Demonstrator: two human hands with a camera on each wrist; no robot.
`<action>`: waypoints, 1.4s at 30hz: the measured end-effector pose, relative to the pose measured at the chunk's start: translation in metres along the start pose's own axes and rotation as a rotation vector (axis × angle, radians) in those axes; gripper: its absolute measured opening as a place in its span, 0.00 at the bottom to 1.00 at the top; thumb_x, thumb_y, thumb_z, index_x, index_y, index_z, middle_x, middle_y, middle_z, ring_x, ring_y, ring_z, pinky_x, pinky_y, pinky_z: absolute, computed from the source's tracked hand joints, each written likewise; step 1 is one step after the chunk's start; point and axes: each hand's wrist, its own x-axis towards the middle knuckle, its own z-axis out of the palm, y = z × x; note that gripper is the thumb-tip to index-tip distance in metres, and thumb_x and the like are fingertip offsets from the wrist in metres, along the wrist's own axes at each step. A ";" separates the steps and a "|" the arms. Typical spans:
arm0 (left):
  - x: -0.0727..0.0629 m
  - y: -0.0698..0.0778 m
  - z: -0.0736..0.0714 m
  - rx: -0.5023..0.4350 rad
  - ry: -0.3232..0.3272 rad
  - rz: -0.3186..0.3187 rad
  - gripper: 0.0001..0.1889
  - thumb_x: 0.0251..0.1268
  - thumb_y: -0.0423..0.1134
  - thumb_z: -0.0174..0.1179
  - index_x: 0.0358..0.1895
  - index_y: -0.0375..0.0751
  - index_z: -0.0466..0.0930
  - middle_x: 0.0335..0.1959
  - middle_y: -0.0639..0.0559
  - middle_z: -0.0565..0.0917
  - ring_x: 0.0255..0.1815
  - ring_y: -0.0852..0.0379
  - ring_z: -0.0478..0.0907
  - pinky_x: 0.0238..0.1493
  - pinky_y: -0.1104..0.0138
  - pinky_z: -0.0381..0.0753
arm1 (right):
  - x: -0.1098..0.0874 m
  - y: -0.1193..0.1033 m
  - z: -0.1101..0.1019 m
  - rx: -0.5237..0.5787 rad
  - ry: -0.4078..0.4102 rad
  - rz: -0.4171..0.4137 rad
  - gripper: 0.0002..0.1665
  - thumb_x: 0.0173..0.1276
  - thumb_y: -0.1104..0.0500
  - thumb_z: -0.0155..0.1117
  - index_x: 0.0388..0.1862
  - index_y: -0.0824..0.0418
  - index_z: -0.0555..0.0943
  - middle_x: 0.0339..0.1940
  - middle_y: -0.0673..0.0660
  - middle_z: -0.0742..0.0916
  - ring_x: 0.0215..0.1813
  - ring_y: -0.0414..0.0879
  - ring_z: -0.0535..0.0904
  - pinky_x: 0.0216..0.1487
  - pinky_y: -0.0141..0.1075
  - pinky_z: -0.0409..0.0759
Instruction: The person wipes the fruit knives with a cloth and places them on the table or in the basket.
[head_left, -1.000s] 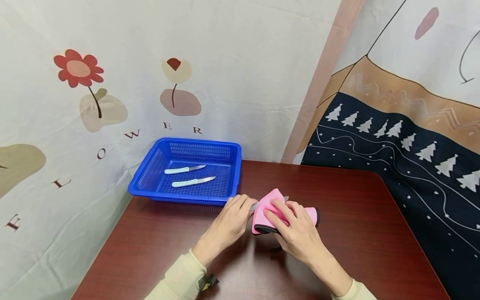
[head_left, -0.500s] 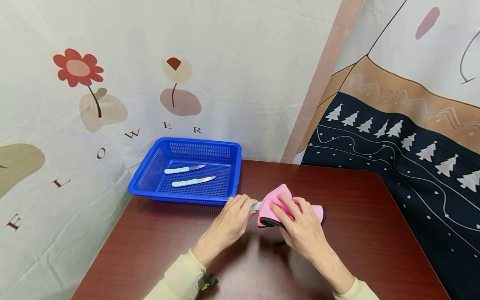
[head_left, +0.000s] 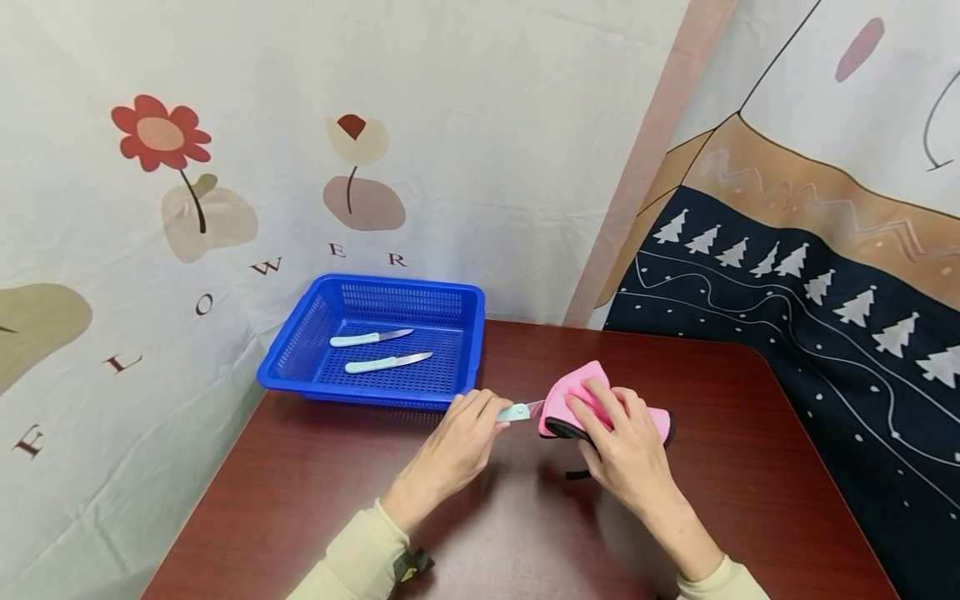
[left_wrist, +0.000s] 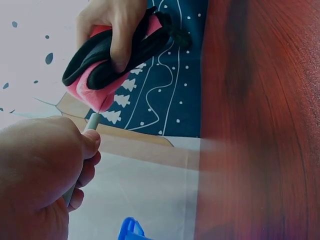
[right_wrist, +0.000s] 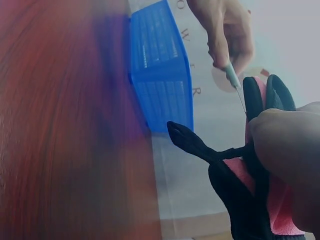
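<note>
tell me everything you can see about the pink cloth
The pink cloth is a soft, thick fabric with a black edge and black underside, plus a black loop hanging from it. It is folded over the blade of a small knife, whose tip is hidden inside the fold. The right hand pinches the fold shut, held above the dark red table. The left hand holds the knife's pale handle.
</note>
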 end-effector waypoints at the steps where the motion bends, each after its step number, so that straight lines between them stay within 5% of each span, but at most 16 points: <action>1: 0.000 0.000 0.000 -0.001 0.001 0.000 0.08 0.81 0.36 0.66 0.54 0.39 0.83 0.42 0.52 0.84 0.43 0.54 0.79 0.43 0.64 0.73 | -0.001 0.002 0.000 0.000 0.001 0.009 0.38 0.56 0.63 0.79 0.70 0.57 0.87 0.70 0.67 0.87 0.55 0.64 0.79 0.52 0.57 0.81; 13: 0.000 0.001 -0.001 -0.072 0.015 -0.012 0.09 0.80 0.35 0.66 0.56 0.37 0.84 0.42 0.52 0.85 0.43 0.54 0.80 0.46 0.63 0.77 | -0.013 0.025 -0.009 0.004 0.068 0.134 0.30 0.62 0.64 0.71 0.66 0.61 0.89 0.67 0.72 0.86 0.53 0.71 0.78 0.54 0.62 0.78; 19: 0.001 0.004 -0.007 -0.286 0.007 -0.124 0.10 0.82 0.31 0.66 0.59 0.36 0.85 0.42 0.51 0.85 0.44 0.56 0.81 0.50 0.61 0.85 | -0.019 0.028 -0.013 0.034 0.089 0.194 0.31 0.63 0.63 0.70 0.68 0.59 0.89 0.70 0.71 0.86 0.57 0.70 0.79 0.54 0.59 0.79; 25: 0.001 0.004 -0.010 -0.455 -0.026 -0.242 0.10 0.86 0.32 0.62 0.61 0.40 0.85 0.43 0.52 0.86 0.44 0.60 0.80 0.49 0.64 0.85 | -0.018 0.025 -0.008 0.116 0.230 0.202 0.29 0.66 0.62 0.66 0.66 0.61 0.90 0.69 0.71 0.87 0.57 0.70 0.79 0.54 0.54 0.74; 31: 0.003 0.004 -0.014 -0.605 -0.108 -0.385 0.11 0.87 0.36 0.61 0.62 0.43 0.86 0.42 0.51 0.88 0.42 0.63 0.80 0.48 0.68 0.81 | -0.015 0.021 -0.007 0.169 0.332 0.206 0.25 0.71 0.58 0.62 0.62 0.65 0.91 0.67 0.74 0.88 0.55 0.70 0.78 0.54 0.49 0.73; 37: 0.006 0.003 -0.018 -0.801 -0.171 -0.489 0.12 0.90 0.36 0.57 0.63 0.37 0.86 0.43 0.44 0.90 0.41 0.55 0.86 0.45 0.71 0.85 | -0.009 0.017 -0.008 0.182 0.401 0.189 0.23 0.72 0.58 0.63 0.59 0.66 0.92 0.64 0.75 0.88 0.53 0.70 0.78 0.52 0.48 0.73; 42: 0.008 0.002 -0.021 -0.909 -0.227 -0.554 0.13 0.92 0.38 0.54 0.61 0.36 0.85 0.41 0.39 0.88 0.36 0.64 0.83 0.38 0.71 0.83 | -0.001 0.010 -0.009 0.212 0.453 0.135 0.21 0.76 0.56 0.62 0.55 0.68 0.92 0.61 0.77 0.89 0.52 0.70 0.78 0.57 0.41 0.74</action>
